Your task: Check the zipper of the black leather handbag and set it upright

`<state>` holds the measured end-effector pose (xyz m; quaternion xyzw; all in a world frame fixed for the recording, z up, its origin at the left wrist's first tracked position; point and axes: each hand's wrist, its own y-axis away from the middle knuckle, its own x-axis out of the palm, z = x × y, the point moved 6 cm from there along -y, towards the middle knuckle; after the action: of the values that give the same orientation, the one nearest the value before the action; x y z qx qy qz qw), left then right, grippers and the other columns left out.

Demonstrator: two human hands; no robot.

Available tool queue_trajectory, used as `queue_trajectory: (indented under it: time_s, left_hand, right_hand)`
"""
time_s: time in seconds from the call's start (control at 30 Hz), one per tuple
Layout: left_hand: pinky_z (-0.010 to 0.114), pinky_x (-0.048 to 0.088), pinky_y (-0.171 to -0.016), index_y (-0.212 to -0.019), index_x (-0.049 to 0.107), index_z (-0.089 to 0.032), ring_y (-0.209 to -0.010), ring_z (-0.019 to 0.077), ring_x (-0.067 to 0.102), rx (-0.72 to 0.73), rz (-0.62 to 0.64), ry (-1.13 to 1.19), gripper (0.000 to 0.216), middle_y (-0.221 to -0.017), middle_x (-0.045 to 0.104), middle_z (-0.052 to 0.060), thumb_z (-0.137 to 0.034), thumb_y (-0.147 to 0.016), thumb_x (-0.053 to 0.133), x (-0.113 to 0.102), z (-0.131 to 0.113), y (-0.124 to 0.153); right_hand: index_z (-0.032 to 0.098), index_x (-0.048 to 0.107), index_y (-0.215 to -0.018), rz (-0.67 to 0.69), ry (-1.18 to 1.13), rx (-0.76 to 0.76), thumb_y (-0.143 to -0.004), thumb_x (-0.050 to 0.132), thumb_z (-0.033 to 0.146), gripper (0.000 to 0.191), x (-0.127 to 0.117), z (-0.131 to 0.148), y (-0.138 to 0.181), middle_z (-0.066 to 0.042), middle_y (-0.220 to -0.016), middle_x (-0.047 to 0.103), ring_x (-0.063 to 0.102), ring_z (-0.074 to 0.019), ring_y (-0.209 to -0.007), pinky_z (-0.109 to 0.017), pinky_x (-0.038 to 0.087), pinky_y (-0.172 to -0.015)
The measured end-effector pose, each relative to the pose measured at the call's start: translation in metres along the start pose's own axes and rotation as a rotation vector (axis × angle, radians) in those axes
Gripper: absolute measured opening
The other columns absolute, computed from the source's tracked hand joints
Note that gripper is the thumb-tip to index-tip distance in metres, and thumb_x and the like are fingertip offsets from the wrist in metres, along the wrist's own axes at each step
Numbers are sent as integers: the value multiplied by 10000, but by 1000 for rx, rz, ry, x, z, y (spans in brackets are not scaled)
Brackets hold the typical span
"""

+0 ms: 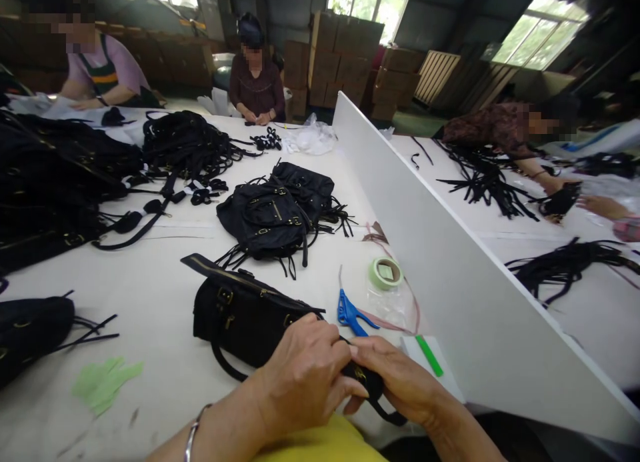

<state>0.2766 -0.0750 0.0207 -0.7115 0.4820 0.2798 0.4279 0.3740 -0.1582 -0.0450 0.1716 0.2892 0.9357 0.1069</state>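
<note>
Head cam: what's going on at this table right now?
A person sits at a white worktable, both hands on the near end of a black fabric handbag with brass buckles. The left hand and right hand pinch its strap end together. Blue-handled snips and a pale green tape roll lie just beyond. More black bags are piled mid-table. Other people work with black straps at the far end and past the white divider board.

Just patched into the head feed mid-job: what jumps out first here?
Both hands, left hand and right hand, grip the near end of a black handbag at the near table edge. Just beyond lie blue scissors and a roll of green tape, beside a tall white divider board. More black bags sit mid-table, and other people work at the far end and right.
</note>
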Motion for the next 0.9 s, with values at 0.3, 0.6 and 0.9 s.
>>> queue_trajectory:
  time_s: [0.3, 0.6, 0.9]
  left_hand:
    - [387, 496, -627, -1016, 530, -184, -656, 228, 587, -119, -189, -230, 330, -734, 610, 57, -279, -716, 631, 19, -15, 17]
    - [356, 315, -432, -771, 423, -234, -496, 192, 524, -46, -176, -279, 203, -612, 550, 5, -143, -640, 549, 21, -14, 16]
    - [344, 303, -426, -701, 422, -238, -475, 198, 538, -124, -183, -209, 196, -564, 542, 8, -184, -606, 585, 26, -2, 21]
  right_hand:
    - [197, 654, -932, -324, -143, 106, -474, 830, 711, 710, -1, -20, 3, -54, -932, 665, 577, -281, -1026, -364, 479, -891]
    - [180, 608, -1255, -229, 428, -19, -743, 554, 799, 805, -18, -31, 5, -149, -1380, 528, 405, -337, -1329, -462, 210, -1202]
    - [176, 514, -1386, -144, 562, -96, -851, 418, 753, 793, 0, -12, 4, -126, -1476, 444, 319, -337, -1404, -476, 195, -1213]
